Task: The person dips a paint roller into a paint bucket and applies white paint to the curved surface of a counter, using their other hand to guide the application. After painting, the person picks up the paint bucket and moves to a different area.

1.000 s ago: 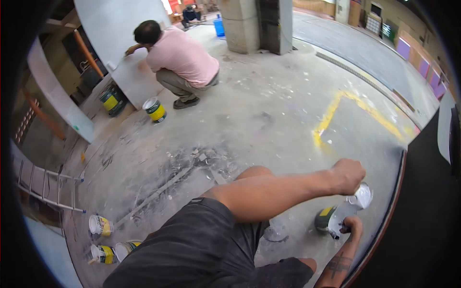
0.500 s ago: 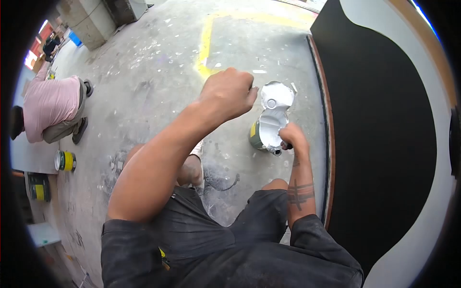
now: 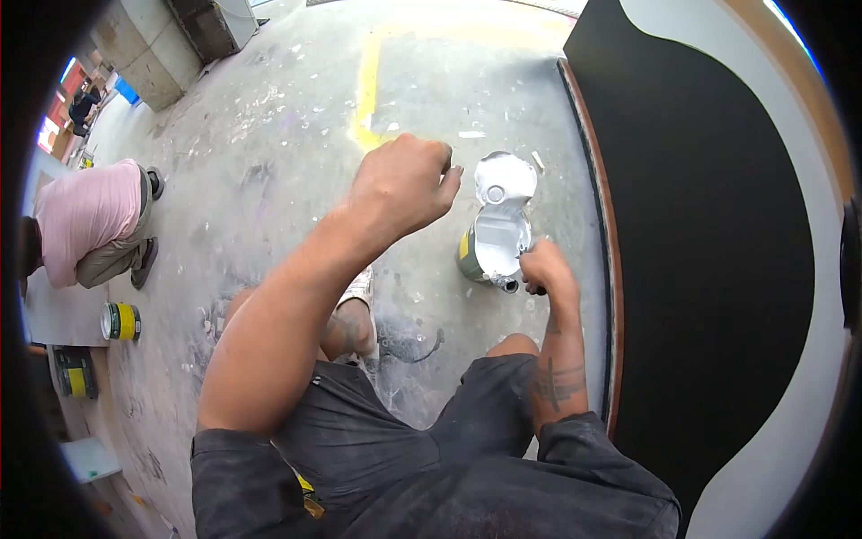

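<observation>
An opened paint can (image 3: pixel 466 254) with a dark green and yellow label stands on the floor, its inside coated white. Its cut lid (image 3: pixel 512 171), smeared white, is folded back away from me. My right hand (image 3: pixel 546 268) is closed at the near right rim, around something small and dark that I cannot make out. Beside it, a curled metal piece (image 3: pixel 505 284) sits at the can's edge. My left hand (image 3: pixel 404 184) hangs above the floor left of the lid, curled with its back to me. Anything inside those fingers is hidden.
A large black panel (image 3: pixel 700 234) with a curved white border rises on the right. At left a co-worker in a pink shirt (image 3: pixel 94 216) bends down, near another can (image 3: pixel 120 322) and a dark container (image 3: pixel 75 372). Yellow marking (image 3: pixel 368 85) runs along the speckled floor.
The view has shifted slightly, so floor and can sit further left. My right hand has drawn back a little from the can's inside toward its rim. My left hand stays curled.
</observation>
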Demonstrator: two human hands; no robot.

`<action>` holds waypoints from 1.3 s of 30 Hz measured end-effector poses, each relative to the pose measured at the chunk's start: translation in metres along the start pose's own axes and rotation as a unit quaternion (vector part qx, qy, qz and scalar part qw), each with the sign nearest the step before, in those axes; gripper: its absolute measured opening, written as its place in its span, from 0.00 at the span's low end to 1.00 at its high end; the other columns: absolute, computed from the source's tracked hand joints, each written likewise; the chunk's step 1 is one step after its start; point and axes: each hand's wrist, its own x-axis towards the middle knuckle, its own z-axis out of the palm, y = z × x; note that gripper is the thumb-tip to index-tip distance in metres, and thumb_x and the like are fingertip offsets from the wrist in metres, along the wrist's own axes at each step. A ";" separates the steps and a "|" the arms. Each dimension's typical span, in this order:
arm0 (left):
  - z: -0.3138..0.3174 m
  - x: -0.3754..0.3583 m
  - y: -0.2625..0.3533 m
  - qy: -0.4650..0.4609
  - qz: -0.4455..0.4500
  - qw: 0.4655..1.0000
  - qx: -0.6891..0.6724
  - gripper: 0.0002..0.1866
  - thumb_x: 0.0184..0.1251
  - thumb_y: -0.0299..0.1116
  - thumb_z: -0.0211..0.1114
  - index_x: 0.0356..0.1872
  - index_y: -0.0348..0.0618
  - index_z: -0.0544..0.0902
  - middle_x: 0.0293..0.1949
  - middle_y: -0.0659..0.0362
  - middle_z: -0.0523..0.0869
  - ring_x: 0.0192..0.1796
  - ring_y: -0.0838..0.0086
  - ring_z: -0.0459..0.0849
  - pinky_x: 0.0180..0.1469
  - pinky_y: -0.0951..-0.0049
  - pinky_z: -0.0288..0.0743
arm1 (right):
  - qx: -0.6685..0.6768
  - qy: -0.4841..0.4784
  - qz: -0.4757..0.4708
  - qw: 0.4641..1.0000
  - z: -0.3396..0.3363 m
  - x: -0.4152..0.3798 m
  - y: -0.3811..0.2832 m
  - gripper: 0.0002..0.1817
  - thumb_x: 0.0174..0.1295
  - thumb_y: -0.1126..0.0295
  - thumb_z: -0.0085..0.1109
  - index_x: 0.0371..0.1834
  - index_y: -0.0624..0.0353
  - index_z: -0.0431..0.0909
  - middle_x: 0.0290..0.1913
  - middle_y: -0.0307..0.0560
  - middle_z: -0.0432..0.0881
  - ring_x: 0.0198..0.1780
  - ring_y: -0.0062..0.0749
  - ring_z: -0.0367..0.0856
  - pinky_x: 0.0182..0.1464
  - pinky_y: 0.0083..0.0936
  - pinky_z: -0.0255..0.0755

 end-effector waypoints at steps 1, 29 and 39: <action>-0.001 0.000 0.000 -0.007 -0.006 1.000 0.006 0.16 0.73 0.40 0.67 0.36 0.37 0.92 0.33 0.41 0.92 0.40 0.45 0.92 0.49 0.49 0.86 | 0.010 0.008 -0.004 1.000 -0.004 -0.010 0.003 0.14 0.63 0.76 0.51 0.30 0.77 0.85 0.22 0.57 0.86 0.19 0.38 0.86 0.21 0.37 0.77; -0.008 -0.001 0.001 0.014 -0.002 1.000 -0.001 0.14 0.74 0.38 0.70 0.39 0.34 0.91 0.35 0.46 0.94 0.36 0.54 0.94 0.44 0.57 0.85 | -0.016 0.161 -0.134 0.978 -0.003 -0.018 -0.008 0.17 0.59 0.72 0.56 0.42 0.75 0.89 0.46 0.81 0.87 0.52 0.75 0.88 0.60 0.55 0.81; -0.008 -0.001 0.003 -0.003 -0.019 1.000 -0.001 0.14 0.74 0.39 0.70 0.37 0.35 0.91 0.35 0.46 0.94 0.36 0.52 0.93 0.45 0.56 0.85 | -0.044 0.178 -0.128 0.975 -0.003 -0.016 -0.017 0.17 0.59 0.73 0.57 0.42 0.76 0.89 0.45 0.81 0.87 0.51 0.74 0.88 0.57 0.55 0.82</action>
